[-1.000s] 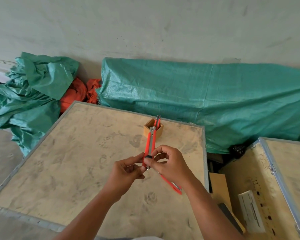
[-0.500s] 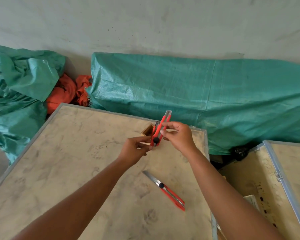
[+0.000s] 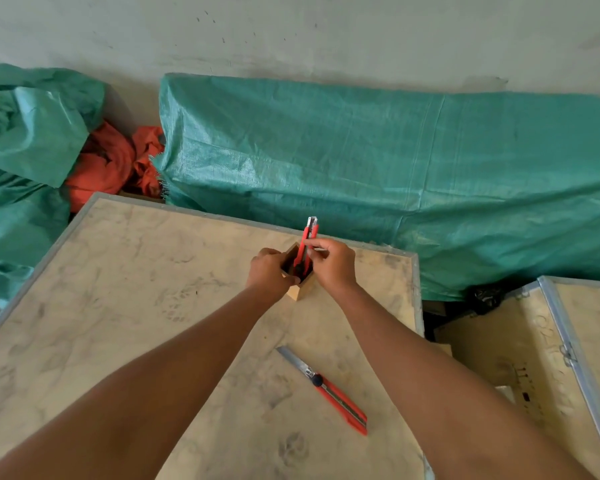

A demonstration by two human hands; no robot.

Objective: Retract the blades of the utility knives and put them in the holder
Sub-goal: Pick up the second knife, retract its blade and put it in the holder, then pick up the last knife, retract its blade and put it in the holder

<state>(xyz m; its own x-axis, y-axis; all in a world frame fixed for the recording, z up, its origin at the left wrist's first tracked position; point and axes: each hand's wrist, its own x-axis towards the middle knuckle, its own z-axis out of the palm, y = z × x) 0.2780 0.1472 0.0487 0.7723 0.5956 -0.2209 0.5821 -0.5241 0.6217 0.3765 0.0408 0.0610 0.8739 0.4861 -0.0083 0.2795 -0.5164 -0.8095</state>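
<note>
At the far edge of the desk (image 3: 125, 306), the right hand (image 3: 331, 265) pinches a red knife (image 3: 305, 244) going into the wooden holder (image 3: 300, 289) gripped by the left hand (image 3: 269, 271), while another knife (image 3: 329, 389), blade still out, lies nearer, waiting.

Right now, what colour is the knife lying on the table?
Red with a black knob, head view: the knife.
</note>
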